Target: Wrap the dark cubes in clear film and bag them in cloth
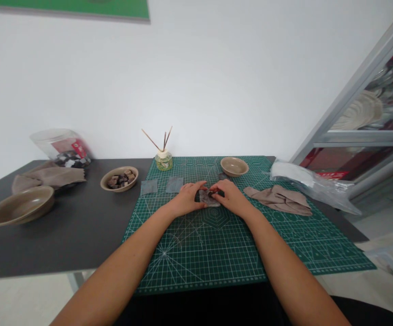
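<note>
Head view, sole camera.

Item: mottled grey sheet (pixel 213 202), lying on the green cutting mat (pixel 216 262) between the two hands; the work centres here.
Item: left hand (pixel 188 198), at the sheet's left side, thumb and forefinger spread apart in a wide curve, the thumb at its lower edge; not clenched.
Item: right hand (pixel 228 194), fingertips drawn together over the sheet, seemingly pinching a small dark piece (pixel 220 193).

Step in hand, by judgement: positioning the dark piece at the sheet. The next move appears to call for a steady left hand and a fine right pinch.

Nearby: two grey squares (pixel 175 184) left of the hands; tan bowl (pixel 234 173) behind them; crumpled brown cloth (pixel 279 200) to the right; bowl of brown chunks (pixel 119 179) on the dark table.

Obscured: the sheet's upper and right parts, covered by fingers; the dark piece's shape and material, too small to tell. Whether the left thumb presses or merely touches cannot be told. Both forearms cut off below.
</note>
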Demonstrator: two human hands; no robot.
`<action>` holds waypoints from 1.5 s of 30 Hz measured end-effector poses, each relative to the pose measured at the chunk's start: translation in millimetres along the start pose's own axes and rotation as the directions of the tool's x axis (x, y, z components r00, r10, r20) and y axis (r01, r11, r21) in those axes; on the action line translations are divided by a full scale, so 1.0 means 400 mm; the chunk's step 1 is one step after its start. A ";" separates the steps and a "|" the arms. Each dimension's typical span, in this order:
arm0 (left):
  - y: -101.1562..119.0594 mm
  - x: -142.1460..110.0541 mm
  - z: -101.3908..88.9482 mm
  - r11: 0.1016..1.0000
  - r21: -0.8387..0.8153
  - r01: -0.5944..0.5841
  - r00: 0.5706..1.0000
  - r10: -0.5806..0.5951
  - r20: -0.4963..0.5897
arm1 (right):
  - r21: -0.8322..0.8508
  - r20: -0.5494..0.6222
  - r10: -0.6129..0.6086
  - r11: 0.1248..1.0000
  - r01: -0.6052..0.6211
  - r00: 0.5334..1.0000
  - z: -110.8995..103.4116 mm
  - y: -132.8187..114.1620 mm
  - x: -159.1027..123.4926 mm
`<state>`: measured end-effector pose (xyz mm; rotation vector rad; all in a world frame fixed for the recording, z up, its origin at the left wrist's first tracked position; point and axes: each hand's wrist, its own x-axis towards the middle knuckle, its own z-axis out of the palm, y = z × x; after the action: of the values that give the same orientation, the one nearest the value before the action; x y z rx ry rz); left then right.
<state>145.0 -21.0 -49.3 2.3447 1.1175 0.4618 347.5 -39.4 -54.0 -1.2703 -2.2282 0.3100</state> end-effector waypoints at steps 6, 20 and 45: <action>-0.002 0.003 0.001 1.000 0.005 -0.004 1.000 0.004 -0.001 | 0.011 0.026 -0.041 0.999 0.040 0.999 0.002 -0.013 0.005; 0.006 0.002 -0.001 1.000 0.005 0.017 1.000 -0.018 0.003 | -0.013 0.005 -0.056 0.998 0.056 0.998 0.002 -0.010 0.003; 0.007 0.001 -0.003 1.000 -0.014 -0.015 1.000 0.015 0.004 | 0.011 0.012 -0.009 1.000 0.009 1.000 -0.009 -0.005 0.000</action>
<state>146.3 -21.9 -46.5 2.3426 1.0928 0.4689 348.1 -40.8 -50.1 -1.2556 -2.2387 0.3275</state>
